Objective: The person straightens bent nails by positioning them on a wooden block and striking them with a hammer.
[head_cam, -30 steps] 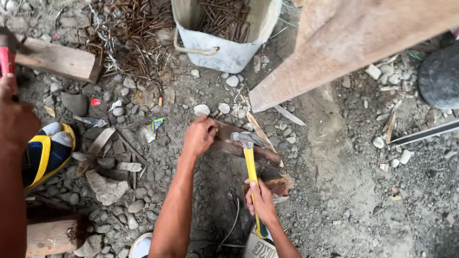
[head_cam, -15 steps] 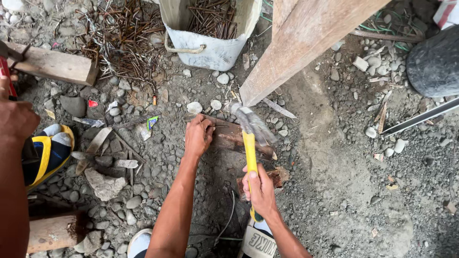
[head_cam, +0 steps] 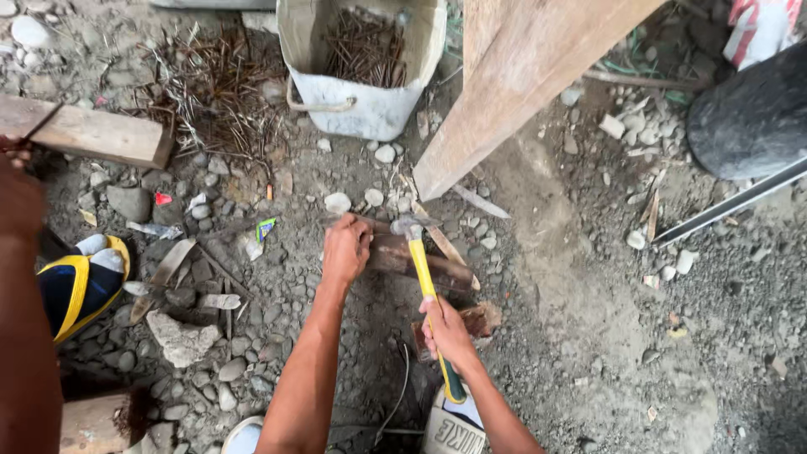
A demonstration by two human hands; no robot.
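Gripping a yellow-handled hammer [head_cam: 424, 282] low on the handle, right hand [head_cam: 445, 332] is wrapped tight around it; steel head sits down on the dark rusty metal block [head_cam: 420, 261] lying on the ground

Left hand [head_cam: 346, 248] is just beside the hammer head, fingers pinched together at the block's left end, pinning what looks like a thin bent nail [head_cam: 349, 220] against it; nail itself is too small to read clearly

Progress, as a judgement: straightening rusty nails on the block, mid-batch. White bucket [head_cam: 361, 105] further up holds a heap of rusty nails, looks like the done pile. Loose tangle of bent rusty nails [head_cam: 210, 92] on the ground left of it looks like the pile left to do. One nail is under the hammer, not finished

Near edge: toes of the person's shoes show at the bottom of the view. Far left: another person's arm [head_cam: 25, 336] and a yellow and dark blue shoe [head_cam: 71, 282], with a wooden offcut [head_cam: 88, 134] above

Surface: bare ground [head_cam: 588, 336], grey dirt with pebbles, stones, wood splinters and scraps of litter. No worktop, work is done on the ground

Further out: a wide timber plank [head_cam: 521, 76] slants in from the top, a dark round object [head_cam: 752, 118] sits top right, a thin metal strip [head_cam: 727, 206] below it. Outdoor or open-sided site, daylight
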